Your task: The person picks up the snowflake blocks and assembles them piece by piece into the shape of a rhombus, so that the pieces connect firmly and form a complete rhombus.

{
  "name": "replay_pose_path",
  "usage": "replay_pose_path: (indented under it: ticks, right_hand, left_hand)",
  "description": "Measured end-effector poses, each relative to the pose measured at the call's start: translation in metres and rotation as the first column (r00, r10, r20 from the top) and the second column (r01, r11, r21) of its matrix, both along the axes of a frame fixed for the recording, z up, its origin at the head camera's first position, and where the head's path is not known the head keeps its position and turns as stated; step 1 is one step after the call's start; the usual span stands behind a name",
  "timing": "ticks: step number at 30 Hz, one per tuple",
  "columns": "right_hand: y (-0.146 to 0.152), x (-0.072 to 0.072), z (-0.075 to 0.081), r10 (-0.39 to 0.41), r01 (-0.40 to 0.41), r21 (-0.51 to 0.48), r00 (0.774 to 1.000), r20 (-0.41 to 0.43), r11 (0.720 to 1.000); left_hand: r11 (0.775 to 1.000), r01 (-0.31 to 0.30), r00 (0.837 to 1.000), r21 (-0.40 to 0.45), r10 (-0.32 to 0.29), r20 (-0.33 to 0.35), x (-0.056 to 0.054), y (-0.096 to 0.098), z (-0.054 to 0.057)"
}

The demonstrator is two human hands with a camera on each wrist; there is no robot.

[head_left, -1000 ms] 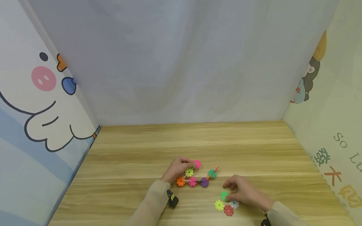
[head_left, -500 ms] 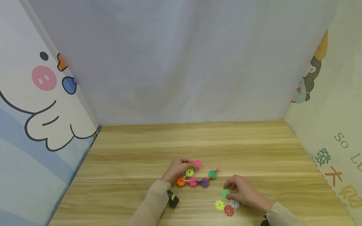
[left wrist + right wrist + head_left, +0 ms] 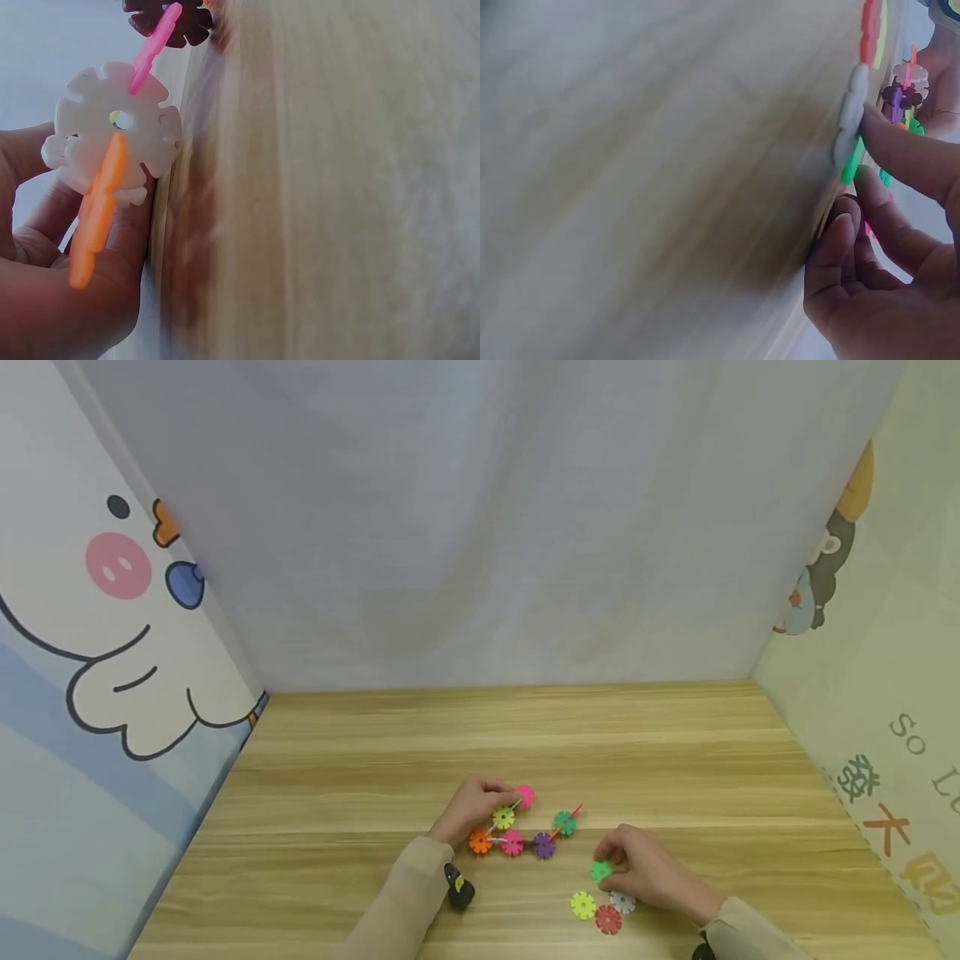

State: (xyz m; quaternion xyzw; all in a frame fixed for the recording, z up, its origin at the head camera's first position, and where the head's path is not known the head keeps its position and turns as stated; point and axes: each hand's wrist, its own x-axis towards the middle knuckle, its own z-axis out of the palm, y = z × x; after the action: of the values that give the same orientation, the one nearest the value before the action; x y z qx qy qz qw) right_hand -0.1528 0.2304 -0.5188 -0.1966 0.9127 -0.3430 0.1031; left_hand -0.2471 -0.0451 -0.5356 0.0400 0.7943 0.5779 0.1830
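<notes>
A chain of notched plastic snowflake discs, the nearest row being an orange disc, a pink disc and a purple disc, lies bent like a U on the table. My left hand pinches the chain's left arm near its far end, beside a hot-pink disc. A white disc of the chain partly hides those fingers in the left wrist view. Farther right, my right hand holds a loose green disc between thumb and index finger, close to the tabletop.
Loose yellow, red and white discs lie flat by my right hand. The wood-grain table ends at a pale curtain; printed panels stand at both sides.
The green disc has shifted slightly away from me, off the other loose discs, as my right thumb and index finger close on it. My left hand and the chain keep their place.
</notes>
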Motion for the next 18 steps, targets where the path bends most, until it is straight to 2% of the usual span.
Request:
replay_pose_path:
  ticks: [3, 7, 11, 18]
  right_hand:
    - [-0.001, -0.002, 0.0, -0.001, 0.001, -0.003, 1.0, 0.016, 1.0]
    - [-0.002, -0.006, 0.002, 0.032, -0.029, -0.066, 0.999, 0.038, 0.997]
    - [-0.003, -0.014, 0.013, 0.054, -0.049, -0.127, 0.998, 0.032, 0.991]
    - [-0.005, -0.038, 0.033, 0.02, -0.022, -0.108, 1.0, -0.022, 0.994]
  left_hand:
    - [1.0, -0.003, 1.0, 0.002, 0.003, 0.009, 0.001, 0.0, 0.001]
    - [1.0, -0.005, 1.0, -0.001, 0.005, 0.01, 0.002, 0.0, 0.002]
    - [1.0, -0.007, 1.0, -0.001, 0.007, 0.013, 0.001, -0.001, 0.001]
    - [1.0, 0.01, 1.0, 0.016, -0.01, 0.016, -0.001, -0.001, -0.003]
